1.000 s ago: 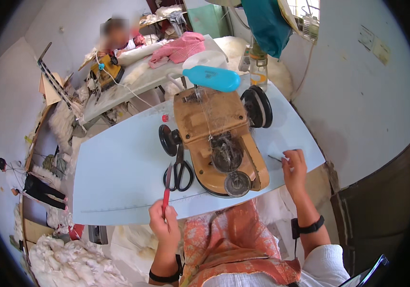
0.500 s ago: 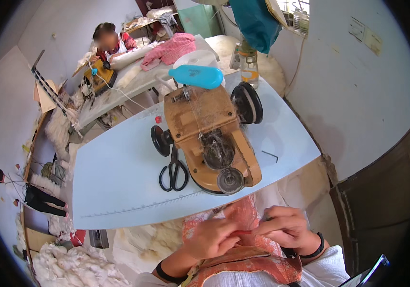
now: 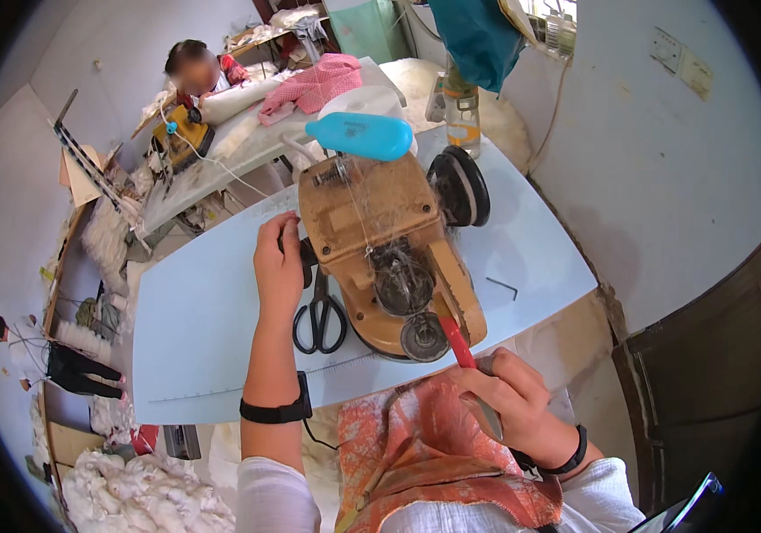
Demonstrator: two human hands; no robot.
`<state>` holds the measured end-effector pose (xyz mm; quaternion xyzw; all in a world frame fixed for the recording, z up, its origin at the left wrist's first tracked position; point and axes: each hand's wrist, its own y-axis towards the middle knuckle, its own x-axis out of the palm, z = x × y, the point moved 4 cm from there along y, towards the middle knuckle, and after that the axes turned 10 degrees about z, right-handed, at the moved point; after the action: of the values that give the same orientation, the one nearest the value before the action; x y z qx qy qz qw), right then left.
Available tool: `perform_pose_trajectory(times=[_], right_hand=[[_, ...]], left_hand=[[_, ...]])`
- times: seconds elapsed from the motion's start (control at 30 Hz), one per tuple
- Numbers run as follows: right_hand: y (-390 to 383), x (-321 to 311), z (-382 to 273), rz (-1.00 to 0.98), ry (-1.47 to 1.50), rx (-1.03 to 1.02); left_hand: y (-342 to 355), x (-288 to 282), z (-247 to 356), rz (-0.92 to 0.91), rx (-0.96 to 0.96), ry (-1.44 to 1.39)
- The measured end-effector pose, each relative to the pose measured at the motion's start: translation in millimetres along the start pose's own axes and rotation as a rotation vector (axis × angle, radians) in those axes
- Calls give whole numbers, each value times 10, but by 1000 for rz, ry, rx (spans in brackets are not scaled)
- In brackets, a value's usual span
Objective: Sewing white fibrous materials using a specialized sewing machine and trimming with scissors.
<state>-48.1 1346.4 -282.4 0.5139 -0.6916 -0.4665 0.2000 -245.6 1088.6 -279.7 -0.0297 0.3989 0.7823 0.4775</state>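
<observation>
at the centre of the frame a worn tan metal sewing machine (image 3: 389,258) with a black handwheel sits on a pale blue desk (image 3: 203,329), looking heavy, rigid and best steadied by its solid body. the left hand (image 3: 279,266) rests against the machine's left side, grip curled loosely on it, with black-handled scissors (image 3: 320,318) lying just below. lower right, the right hand (image 3: 509,400) has its grip pinched around a slim red-handled tool (image 3: 454,339), light and stiff, its tip touching the machine's near end above orange patterned cloth (image 3: 434,444).
</observation>
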Motion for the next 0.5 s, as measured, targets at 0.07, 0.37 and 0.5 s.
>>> perform_pose_trajectory(times=[0.07,0.37,0.5], right_hand=[[-32,30,56,1,-21,2],[-28,127,129,15,-31,53],[-56,149,147,31,-16,30]], left_hand=[[-11,45,-26,-25,-55,-26],[-30,56,-31,-26,-72,-44],[-29,59,-52,-14,-65,-68]])
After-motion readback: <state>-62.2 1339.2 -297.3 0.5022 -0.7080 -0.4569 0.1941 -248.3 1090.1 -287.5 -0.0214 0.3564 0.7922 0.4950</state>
